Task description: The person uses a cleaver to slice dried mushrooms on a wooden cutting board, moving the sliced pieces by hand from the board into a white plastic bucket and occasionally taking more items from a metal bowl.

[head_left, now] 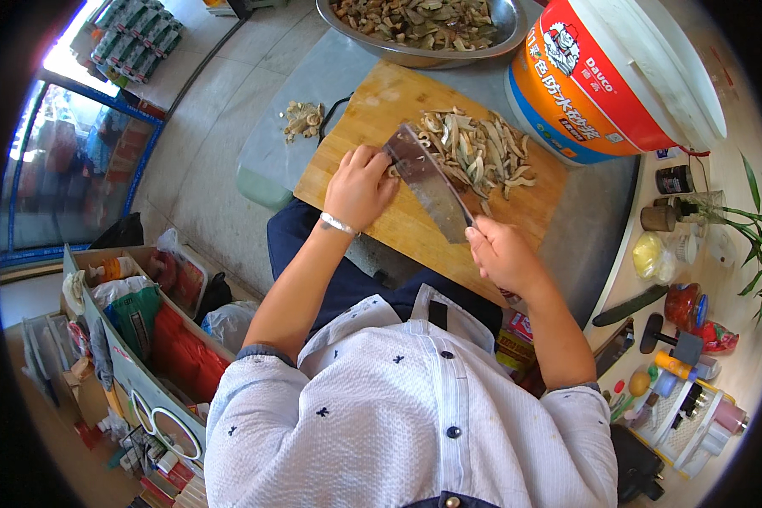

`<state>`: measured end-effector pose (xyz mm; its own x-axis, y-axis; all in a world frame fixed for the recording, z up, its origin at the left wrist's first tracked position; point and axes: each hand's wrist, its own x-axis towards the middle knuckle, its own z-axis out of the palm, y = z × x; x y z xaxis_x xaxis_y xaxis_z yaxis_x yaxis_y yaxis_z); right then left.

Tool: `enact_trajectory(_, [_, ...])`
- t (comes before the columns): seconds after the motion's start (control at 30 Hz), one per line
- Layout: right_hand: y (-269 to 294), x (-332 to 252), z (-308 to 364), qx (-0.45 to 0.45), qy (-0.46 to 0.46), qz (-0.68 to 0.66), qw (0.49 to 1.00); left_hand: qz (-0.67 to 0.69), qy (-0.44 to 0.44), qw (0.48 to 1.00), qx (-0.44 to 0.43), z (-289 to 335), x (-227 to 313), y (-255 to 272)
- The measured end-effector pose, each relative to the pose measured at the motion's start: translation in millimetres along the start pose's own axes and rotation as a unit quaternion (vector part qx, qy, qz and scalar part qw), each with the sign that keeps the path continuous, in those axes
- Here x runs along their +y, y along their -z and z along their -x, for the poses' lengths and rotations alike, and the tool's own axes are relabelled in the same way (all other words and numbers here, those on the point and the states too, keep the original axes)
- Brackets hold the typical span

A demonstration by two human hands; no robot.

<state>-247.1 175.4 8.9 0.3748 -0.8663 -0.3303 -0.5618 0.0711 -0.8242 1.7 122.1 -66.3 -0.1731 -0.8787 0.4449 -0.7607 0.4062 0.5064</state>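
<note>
Currently two hands, one cleaver, one cutting board. Right hand wrapped around cleaver handle. Left hand fingers curled beside blade's far end; cannot tell what pinched. Cleaver over board, long axis diagonal, far end pointing away and left. Two slice piles: large pile on board, small pile on table. One bowl, heaped. One bucket.

my shirt: white, scattered small dark-blue motifs, dark buttons. my trousers: navy. my bracelet: silvery. my cleaver: dull grey-brown. the board: honey-yellow wood. slices on it: tan, cream, grey-brown. bucket: red over orange over blue, white-rimmed. bowl: silver-grey. table: grey.
</note>
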Motion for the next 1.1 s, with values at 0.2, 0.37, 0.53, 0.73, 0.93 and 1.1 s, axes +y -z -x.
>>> enact_trajectory(0.2, [-9, -1, -2, 0.058, 0.142, 0.129, 0.980, -0.015, 0.041, 0.999, -0.012, 14, 1, 5])
enact_trajectory(0.37, [-6, -11, 0, 0.012, 0.089, 0.066, 0.994, -0.040, 0.042, 0.998, -0.009, 22, -5, 5])
enact_trajectory(0.53, [-4, -16, 0, -0.009, 0.045, 0.089, 0.995, -0.033, 0.046, 0.998, -0.013, 19, 7, 16])
enact_trajectory(0.73, [-4, -13, 0, 0.005, 0.089, 0.161, 0.983, -0.081, 0.089, 0.992, -0.041, 28, 3, 7])
enact_trajectory(0.93, [13, -20, -8, -0.018, 0.100, 0.204, 0.974, -0.087, 0.080, 0.993, -0.001, 32, 1, 8])
enact_trajectory(1.1, [19, -13, -22, -0.026, 0.138, 0.230, 0.963, -0.071, 0.076, 0.995, 0.007, 32, -5, 9])
